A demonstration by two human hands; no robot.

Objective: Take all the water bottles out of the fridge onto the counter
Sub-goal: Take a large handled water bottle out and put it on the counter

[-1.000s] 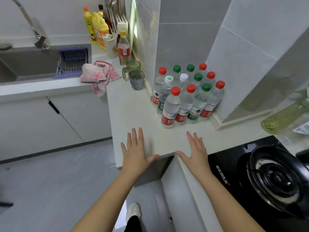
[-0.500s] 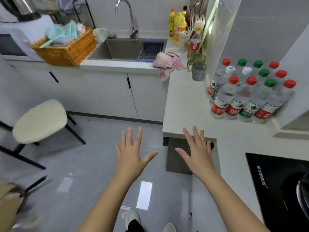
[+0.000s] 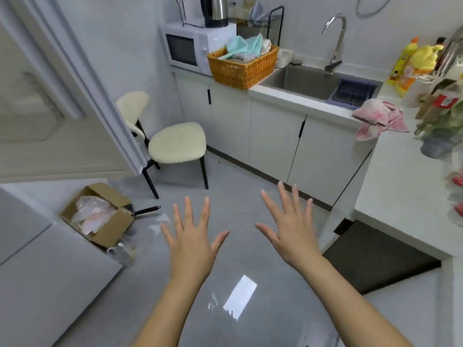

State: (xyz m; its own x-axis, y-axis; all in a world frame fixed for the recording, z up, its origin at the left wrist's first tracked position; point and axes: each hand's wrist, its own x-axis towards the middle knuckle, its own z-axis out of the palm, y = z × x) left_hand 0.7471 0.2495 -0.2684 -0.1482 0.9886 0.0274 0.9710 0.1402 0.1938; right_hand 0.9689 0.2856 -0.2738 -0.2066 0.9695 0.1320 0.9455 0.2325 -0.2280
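Since neither holds anything, our left hand (image 3: 191, 242) and right hand (image 3: 292, 231) hover over the floor (image 3: 238, 196) with fingers (image 3: 188, 209) spread, free, we judge, to fetch more. Water bottles (image 3: 458, 177) show only as red blurs at the counter's (image 3: 400, 186) right edge. At its left end the wicker basket (image 3: 240, 68) holds folded cloths (image 3: 246, 46); the cardboard box (image 3: 100, 231), plastic bags (image 3: 92, 214).

Glossy grey floor (image 3: 225, 196), white cabinets (image 3: 270, 136), cream chair (image 3: 176, 145), steel sink (image 3: 308, 81).

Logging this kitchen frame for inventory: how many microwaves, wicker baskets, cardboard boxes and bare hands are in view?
White microwave oven: 1
Orange woven wicker basket: 1
Brown open cardboard box: 1
Bare hands, left hand and right hand: 2
Total: 5
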